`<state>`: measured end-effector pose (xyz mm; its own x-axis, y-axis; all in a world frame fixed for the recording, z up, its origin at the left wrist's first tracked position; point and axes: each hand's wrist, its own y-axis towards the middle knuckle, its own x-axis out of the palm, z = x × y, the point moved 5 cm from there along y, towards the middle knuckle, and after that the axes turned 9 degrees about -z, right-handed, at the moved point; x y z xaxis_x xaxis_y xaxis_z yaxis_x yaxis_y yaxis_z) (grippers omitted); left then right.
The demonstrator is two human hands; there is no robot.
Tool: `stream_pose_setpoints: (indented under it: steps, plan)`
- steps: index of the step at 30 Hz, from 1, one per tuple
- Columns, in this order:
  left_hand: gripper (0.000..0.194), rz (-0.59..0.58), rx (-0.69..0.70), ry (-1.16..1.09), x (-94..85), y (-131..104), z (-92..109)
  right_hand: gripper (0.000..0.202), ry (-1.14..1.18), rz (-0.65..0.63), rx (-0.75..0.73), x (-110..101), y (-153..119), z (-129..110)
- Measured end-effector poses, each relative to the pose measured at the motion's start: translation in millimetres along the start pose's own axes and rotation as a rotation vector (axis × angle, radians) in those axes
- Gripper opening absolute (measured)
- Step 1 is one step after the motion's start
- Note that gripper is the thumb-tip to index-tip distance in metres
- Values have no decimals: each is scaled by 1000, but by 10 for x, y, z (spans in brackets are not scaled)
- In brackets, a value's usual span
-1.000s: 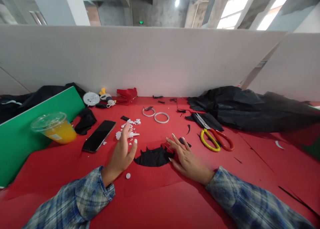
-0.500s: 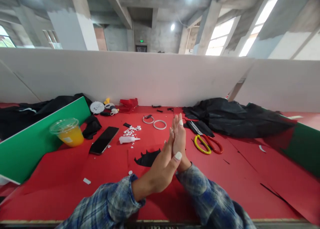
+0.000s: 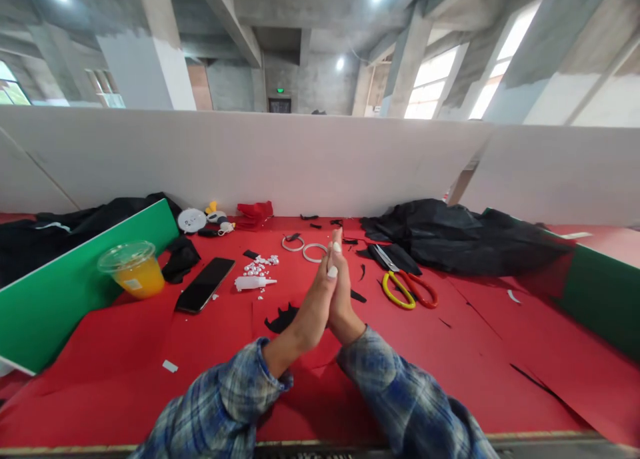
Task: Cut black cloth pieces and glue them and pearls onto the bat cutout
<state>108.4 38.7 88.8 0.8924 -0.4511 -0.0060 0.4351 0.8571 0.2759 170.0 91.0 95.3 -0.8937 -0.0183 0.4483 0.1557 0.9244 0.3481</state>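
My left hand and my right hand are pressed palm to palm above the red table, fingers stretched out and pointing away from me. No object shows in either hand; the space between the palms is hidden. Just behind my left hand lies a black cloth piece with a jagged edge, partly covered by the hand. Two pale rings lie beyond my fingertips. To the right rest scissors with one yellow and one red handle, their blades over black fabric. A small white squeeze bottle lies left of my hands, beside white beads.
At the left are a phone and a lidded cup of orange drink near a green divider. Black fabric is heaped at the back right. A white partition stands behind the red table.
My pressed-together hands have shifted slightly left and lower, and the left thumb now lies closer to the right hand. The whole view has moved a little.
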Motion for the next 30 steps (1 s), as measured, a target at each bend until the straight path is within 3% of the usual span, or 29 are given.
stream_pose_setpoints:
  steps: [4,6,8,11,13,16,19,22,26,30]
  plan:
    - [62,-186,31,90,108,-62,-6,66,31,98,50,-56,196,-61]
    - [59,-112,37,130,6,73,-80,67,6,50,76,2,134,33]
    - [60,40,3,177,-217,277,-177,66,1,-36,116,52,-11,187]
    - [60,94,-109,397,-655,483,-320,68,-46,-198,156,-29,-166,347]
    - [65,42,-167,631,-1008,460,-398,66,-340,-357,98,-158,-174,352]
    - [50,86,-203,1130,-1578,258,-476,66,-941,-597,84,-325,-189,440]
    - [29,-38,-232,1293,-1867,103,-604,72,-1318,-948,126,-328,-319,642]
    - [20,-104,-201,1383,-1874,73,-608,70,-1458,-1117,115,-294,-405,755]
    - [18,-107,-123,1467,-1729,76,-472,61,-1446,-1122,42,-297,-381,755]
    - [19,-80,-114,1289,-1697,6,-390,61,-1423,-1114,49,-333,-350,760]
